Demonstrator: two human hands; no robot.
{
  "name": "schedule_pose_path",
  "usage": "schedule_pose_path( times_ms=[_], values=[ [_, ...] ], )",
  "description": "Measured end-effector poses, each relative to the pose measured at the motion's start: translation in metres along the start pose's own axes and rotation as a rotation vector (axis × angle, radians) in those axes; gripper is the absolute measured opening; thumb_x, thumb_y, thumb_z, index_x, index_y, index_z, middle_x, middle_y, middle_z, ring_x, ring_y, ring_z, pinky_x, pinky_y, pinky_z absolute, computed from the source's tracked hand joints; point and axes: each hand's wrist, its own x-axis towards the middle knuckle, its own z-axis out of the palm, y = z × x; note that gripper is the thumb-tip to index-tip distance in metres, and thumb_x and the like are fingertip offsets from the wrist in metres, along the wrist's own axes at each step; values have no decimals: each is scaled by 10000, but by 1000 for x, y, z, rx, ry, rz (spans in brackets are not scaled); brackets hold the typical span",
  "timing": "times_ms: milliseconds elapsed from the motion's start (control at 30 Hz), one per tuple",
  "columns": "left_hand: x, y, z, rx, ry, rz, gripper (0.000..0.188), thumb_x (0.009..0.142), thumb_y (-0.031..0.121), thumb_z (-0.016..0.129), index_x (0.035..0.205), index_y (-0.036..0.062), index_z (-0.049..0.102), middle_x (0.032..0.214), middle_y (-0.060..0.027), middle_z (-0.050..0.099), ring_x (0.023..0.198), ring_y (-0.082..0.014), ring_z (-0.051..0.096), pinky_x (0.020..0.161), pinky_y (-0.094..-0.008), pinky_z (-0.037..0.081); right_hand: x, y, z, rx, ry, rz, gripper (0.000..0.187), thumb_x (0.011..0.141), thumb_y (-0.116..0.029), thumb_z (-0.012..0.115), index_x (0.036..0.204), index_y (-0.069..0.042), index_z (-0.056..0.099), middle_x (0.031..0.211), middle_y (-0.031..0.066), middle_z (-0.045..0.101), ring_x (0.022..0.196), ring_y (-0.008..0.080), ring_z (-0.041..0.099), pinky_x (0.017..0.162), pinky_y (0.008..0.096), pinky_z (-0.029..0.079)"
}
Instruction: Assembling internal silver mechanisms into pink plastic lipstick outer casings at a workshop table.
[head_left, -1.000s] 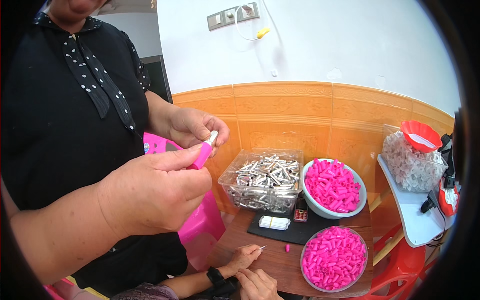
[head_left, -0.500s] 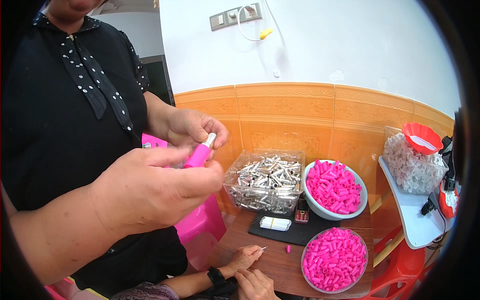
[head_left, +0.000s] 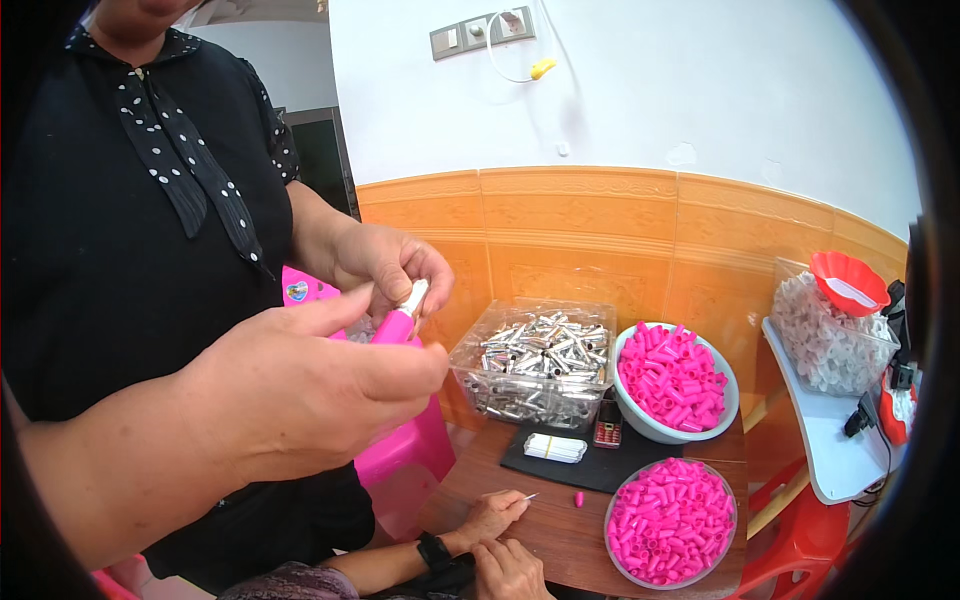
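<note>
On the brown table's near edge, my left hand (head_left: 494, 515), with a dark watch on the wrist, is closed on a thin white pointed stick (head_left: 531, 496). Just below it my right hand (head_left: 508, 572) lies with fingers stretched out and holds nothing that I can see. A single small pink cap (head_left: 579, 498) lies right of the stick. Beside it stands a round tub of pink caps (head_left: 672, 520). To the left, a co-worker in black pinches a pink and silver tube (head_left: 397, 325) with both hands, the near hand (head_left: 300, 380) partly hiding it.
A clear box of silver tubes (head_left: 545, 350) and a pale basin of pink caps (head_left: 670, 385) stand at the back. A dark mat carries banded white strips (head_left: 555, 447) and a phone (head_left: 607, 425). At right, a pale shelf (head_left: 825, 450) holds a clear box (head_left: 830, 340).
The view has shifted slightly. The co-worker's fingers have moved a little on the pink and silver tube. My hands keep the same pose.
</note>
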Motion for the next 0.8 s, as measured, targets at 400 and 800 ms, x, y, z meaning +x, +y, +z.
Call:
schedule_pose_path(
  times_ms=[400,800],
  values=[
    [3,9,-8,-26,-9,6,201,893,231,571,954,58,653,719,-66,609,676,-184,595,631,-326,468,2,-2,11,-15,-49,42,285,668,17,562,948,62,586,829,181,574,724,327,550,637,402,478],
    [4,-10,-12,-20,21,45,195,898,250,568,922,74,648,694,-50,595,657,-196,590,618,-333,463,-2,7,28,-12,-130,78,312,653,-24,611,961,22,586,823,157,588,715,312,572,598,397,486]
  ],
)
